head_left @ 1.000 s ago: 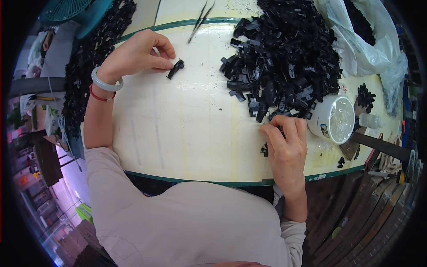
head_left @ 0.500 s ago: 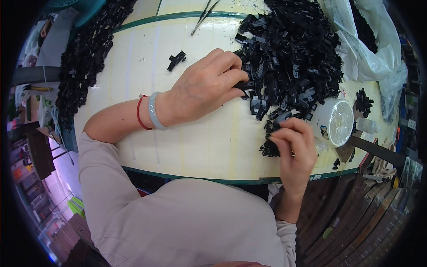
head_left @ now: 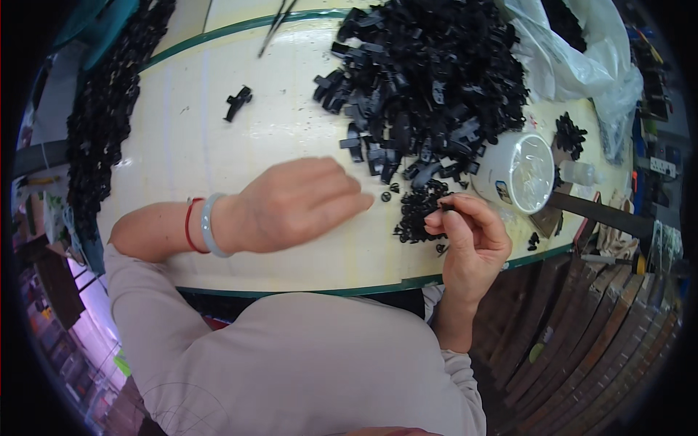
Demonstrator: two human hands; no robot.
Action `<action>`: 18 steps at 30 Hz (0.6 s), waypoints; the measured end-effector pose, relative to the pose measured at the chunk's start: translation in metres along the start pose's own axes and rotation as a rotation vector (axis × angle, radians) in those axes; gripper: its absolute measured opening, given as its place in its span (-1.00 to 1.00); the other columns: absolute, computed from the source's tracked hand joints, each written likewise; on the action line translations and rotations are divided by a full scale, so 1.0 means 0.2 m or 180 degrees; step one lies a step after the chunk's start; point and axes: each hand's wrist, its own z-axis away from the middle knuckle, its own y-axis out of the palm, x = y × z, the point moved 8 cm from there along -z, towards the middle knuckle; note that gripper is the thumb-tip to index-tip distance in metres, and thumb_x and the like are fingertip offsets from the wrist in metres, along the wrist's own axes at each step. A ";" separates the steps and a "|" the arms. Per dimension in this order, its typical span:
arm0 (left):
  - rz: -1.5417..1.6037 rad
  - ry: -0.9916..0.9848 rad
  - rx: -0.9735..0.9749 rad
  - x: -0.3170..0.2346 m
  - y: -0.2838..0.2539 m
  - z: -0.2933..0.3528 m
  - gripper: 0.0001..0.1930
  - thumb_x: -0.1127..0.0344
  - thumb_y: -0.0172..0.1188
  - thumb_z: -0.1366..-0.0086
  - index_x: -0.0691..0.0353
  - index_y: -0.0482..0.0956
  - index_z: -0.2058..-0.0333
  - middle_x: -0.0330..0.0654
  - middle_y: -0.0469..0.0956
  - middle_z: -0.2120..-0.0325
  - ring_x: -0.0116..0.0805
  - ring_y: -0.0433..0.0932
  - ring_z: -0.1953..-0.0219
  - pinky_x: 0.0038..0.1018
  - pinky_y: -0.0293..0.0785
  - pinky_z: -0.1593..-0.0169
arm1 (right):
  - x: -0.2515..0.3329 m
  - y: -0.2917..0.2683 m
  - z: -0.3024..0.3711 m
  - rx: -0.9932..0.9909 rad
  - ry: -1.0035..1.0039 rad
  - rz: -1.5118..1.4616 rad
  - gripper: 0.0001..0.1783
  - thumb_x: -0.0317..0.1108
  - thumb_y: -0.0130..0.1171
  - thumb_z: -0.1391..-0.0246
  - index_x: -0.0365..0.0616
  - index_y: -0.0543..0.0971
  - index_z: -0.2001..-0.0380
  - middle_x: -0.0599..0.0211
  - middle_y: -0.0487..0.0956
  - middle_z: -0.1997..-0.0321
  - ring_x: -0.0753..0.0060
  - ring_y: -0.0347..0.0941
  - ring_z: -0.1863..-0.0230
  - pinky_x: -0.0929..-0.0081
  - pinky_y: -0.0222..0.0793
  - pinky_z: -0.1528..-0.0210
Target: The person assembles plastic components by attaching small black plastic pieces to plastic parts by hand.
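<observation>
My right hand (head_left: 474,253): pinched on one small black piece (head_left: 446,208). My left hand (head_left: 294,205): blurred, its grip I cannot tell.

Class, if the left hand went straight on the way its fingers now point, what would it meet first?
The left hand would probably meet a small loose black piece just ahead, before the pile of small black parts. Its height is unclear, so it might pass above.

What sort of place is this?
Probably a workshop or small factory handling small parts: a large heap of black parts and a pile of smaller black pieces lie on the worktable, along with tweezers.
</observation>
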 end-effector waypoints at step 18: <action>0.0418 -0.0573 0.0625 -0.06 0.07 0.03 -0.82 0.47 0.27 0.06 0.34 0.47 0.46 -0.09 0.45 0.28 -0.20 0.46 0.30 -0.46 0.46 0.33 | 0.47 -0.19 -0.06 -0.0765 -0.1805 0.3165 -0.77 -0.75 0.21 0.19 -0.35 0.60 0.37 0.20 0.56 0.35 0.53 0.46 0.42 0.69 0.34 0.49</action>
